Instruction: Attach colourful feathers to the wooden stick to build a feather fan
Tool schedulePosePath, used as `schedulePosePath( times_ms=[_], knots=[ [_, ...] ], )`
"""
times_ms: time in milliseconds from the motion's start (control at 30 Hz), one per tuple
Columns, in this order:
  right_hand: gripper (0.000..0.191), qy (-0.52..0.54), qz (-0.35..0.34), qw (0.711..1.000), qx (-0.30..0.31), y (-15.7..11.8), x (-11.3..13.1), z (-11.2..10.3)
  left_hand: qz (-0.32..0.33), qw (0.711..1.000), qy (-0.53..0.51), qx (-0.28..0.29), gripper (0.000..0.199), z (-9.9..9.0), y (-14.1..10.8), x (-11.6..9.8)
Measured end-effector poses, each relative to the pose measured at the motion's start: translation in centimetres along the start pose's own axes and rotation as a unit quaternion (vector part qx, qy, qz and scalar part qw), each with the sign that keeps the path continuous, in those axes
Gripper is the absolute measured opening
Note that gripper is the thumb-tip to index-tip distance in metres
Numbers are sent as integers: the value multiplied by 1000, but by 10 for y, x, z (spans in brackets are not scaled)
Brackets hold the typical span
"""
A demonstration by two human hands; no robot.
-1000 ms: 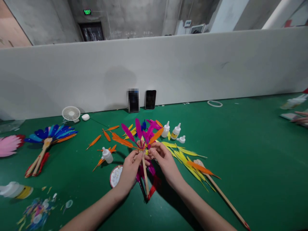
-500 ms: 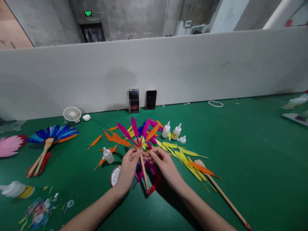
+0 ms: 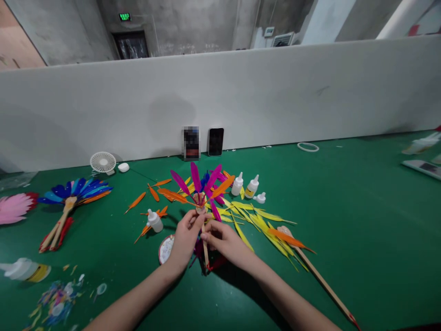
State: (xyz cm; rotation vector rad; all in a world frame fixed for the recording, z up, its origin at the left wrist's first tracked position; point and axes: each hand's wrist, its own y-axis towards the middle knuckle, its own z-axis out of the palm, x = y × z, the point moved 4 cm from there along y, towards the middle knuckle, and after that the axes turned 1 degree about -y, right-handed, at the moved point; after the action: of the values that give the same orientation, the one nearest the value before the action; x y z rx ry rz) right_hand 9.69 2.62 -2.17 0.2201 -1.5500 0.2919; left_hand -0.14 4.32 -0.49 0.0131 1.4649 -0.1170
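A feather fan with a flat wooden handle (image 3: 206,252) is held up at the middle of the table. Magenta feathers (image 3: 195,177) spread from its top, with an orange feather (image 3: 223,186) pointing out on either side. My left hand (image 3: 186,234) is closed round the handle just below the feathers. Lower down, my right hand (image 3: 223,240) has thumb and fingers pinched on the same handle. Beneath the hands, magenta and red pieces lie partly hidden. Beside my left wrist is a round dish (image 3: 166,250) of white bits.
Loose yellow feathers (image 3: 262,223) and a second wooden stick (image 3: 320,273) lie right. Glue bottles (image 3: 237,185) stand behind, with another bottle (image 3: 155,220) to the left. A blue feather fan (image 3: 74,191) lies far left. Two phones (image 3: 216,142) lean on the white partition (image 3: 275,101).
My right hand has shifted left and down onto the handle. The fan's head has moved slightly right, and less of the magenta and red pieces below it shows.
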Motion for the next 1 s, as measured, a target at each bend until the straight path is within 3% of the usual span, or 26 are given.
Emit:
schedulePosePath(
  times_ms=[100,167,267,333,533,1000],
  knots=[
    [24,-7,-13,1000,-22,2,4,-7,16,999,39,-14,20,-2,0,-2],
    [23,-1,-27,997,-76,4,9,-18,15,998,62,-25,20,-2,-1,-2],
    [25,50,-49,984,-166,4,16,-34,-7,997,80,1,22,2,-4,-2],
    [29,88,-52,976,-193,4,18,-39,-23,996,84,26,23,8,-8,-2],
    [37,129,-36,969,-208,2,16,-38,-32,995,80,51,23,15,-12,-1],
    [36,106,-37,969,-221,1,13,-37,-29,994,85,59,24,13,-11,2]
  ],
)
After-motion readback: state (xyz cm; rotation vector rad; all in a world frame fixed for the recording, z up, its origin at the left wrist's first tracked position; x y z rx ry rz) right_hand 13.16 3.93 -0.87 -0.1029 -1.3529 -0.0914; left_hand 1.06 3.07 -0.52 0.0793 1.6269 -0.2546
